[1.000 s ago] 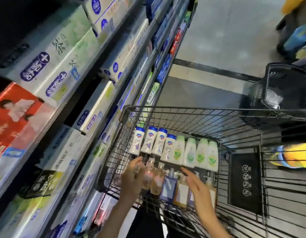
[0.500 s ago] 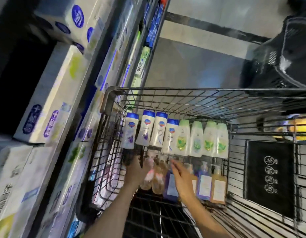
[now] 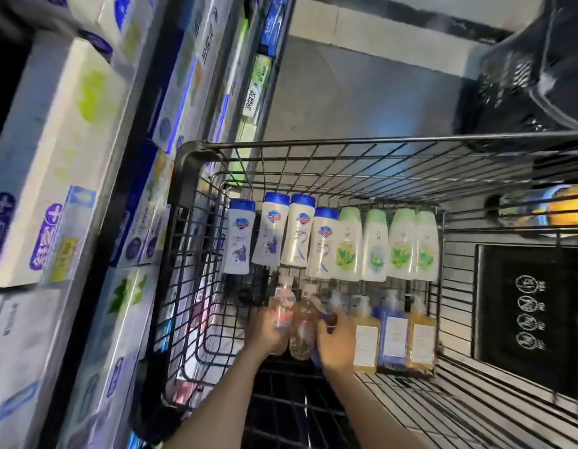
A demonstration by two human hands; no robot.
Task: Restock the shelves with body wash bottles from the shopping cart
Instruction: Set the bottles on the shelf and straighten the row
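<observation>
Both hands down in the cart (image 3: 190,163). Left hand (image 3: 266,330) wraps a pink-label pump bottle (image 3: 281,314); a clear one (image 3: 303,328) sits just right of it. Right hand (image 3: 336,341) curls round a blue bottle (image 3: 328,314), mostly hidden. Amber/blue pumps (image 3: 393,335) right of that hand; blue-cap (image 3: 271,231) & green-cap bottles (image 3: 375,244) beyond the fingers. Shelves (image 3: 87,163) off left.

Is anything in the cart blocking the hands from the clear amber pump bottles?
No. The left hand and right hand already grip the clear amber pump bottles; only open space shows above them inside the black wire shopping cart.
</observation>
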